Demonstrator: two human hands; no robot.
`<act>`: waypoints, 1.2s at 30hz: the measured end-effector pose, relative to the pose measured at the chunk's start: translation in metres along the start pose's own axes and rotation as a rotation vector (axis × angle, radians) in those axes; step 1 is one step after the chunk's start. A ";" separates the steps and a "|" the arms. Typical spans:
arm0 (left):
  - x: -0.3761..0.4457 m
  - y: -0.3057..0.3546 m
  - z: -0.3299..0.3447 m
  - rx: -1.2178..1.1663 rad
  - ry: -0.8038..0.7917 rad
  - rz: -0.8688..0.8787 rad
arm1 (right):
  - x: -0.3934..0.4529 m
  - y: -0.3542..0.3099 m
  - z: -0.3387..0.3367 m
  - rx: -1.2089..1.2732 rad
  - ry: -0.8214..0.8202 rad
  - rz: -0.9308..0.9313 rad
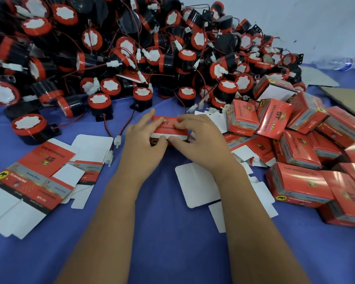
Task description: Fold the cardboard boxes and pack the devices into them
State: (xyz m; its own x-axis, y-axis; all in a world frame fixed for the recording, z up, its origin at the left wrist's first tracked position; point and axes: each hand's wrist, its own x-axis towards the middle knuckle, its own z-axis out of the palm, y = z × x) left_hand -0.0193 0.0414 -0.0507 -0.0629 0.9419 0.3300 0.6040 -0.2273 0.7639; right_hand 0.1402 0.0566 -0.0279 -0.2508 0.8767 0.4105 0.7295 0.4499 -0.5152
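Bare blue table cloth lies open nearest the person. Beyond it a heap of black-and-red round devices blocks passage; folded red cardboard boxes crowd its right, flat unfolded cartons its left.

Blue cloth covers the whole work surface, slightly creased, running to the frame edges at left and bottom. Pale wall behind at top right, whitish-grey, with a few dark specks and scuffs. Plastic bottle lies on its side where cloth meets wall, far right, blue label, blurred. Grey card sheet lies flat near it; brown cardboard sheet lies flat just in front, at the right edge. Light is even and soft, with faint shadows on the cloth. No window or lamp in view.
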 end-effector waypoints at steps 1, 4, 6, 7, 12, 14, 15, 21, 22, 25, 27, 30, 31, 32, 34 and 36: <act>0.001 -0.001 0.001 0.034 0.001 0.024 | 0.000 0.001 0.001 0.011 0.011 0.009; 0.001 -0.004 0.002 -0.026 0.000 0.050 | 0.003 0.005 0.004 -0.035 0.022 0.017; 0.003 -0.005 0.002 -0.045 0.004 0.048 | 0.005 0.006 0.007 -0.064 0.033 0.032; 0.003 -0.005 0.003 -0.044 0.018 0.048 | 0.005 0.005 0.008 -0.081 0.046 0.035; 0.004 -0.003 0.002 -0.074 0.083 0.046 | 0.002 0.002 0.013 -0.092 0.136 -0.042; 0.004 -0.001 0.002 -0.114 0.081 0.045 | 0.000 0.001 0.011 -0.061 0.158 -0.024; 0.003 0.000 0.001 -0.133 0.085 0.040 | -0.001 0.001 0.011 -0.050 0.172 -0.015; 0.002 0.005 0.000 -0.241 0.145 0.012 | 0.002 -0.001 0.012 -0.001 0.173 0.010; 0.002 0.005 -0.001 -0.251 0.149 0.010 | 0.002 -0.001 0.013 0.007 0.184 0.007; 0.002 0.005 -0.001 -0.251 0.153 0.006 | 0.001 -0.002 0.015 0.053 0.200 0.038; 0.001 0.005 -0.001 -0.241 0.150 0.008 | 0.000 -0.001 0.015 0.072 0.180 0.051; 0.000 0.003 0.000 -0.134 0.157 0.055 | 0.002 0.000 0.014 0.046 0.212 -0.009; -0.001 0.002 0.001 -0.044 0.171 0.071 | 0.003 0.001 0.014 0.030 0.225 -0.018; -0.002 0.001 0.002 0.048 0.189 0.084 | 0.003 0.002 0.014 0.019 0.236 -0.015; -0.003 0.001 0.004 0.159 0.212 0.112 | 0.004 0.001 0.014 0.019 0.251 -0.005; -0.003 0.003 0.006 0.200 0.212 0.154 | 0.005 0.000 0.014 0.023 0.257 -0.013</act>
State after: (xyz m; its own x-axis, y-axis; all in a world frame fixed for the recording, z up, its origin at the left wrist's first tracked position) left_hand -0.0129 0.0398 -0.0528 -0.1097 0.8230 0.5573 0.7620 -0.2904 0.5788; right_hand 0.1304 0.0638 -0.0361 -0.0876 0.8001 0.5935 0.7119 0.4670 -0.5245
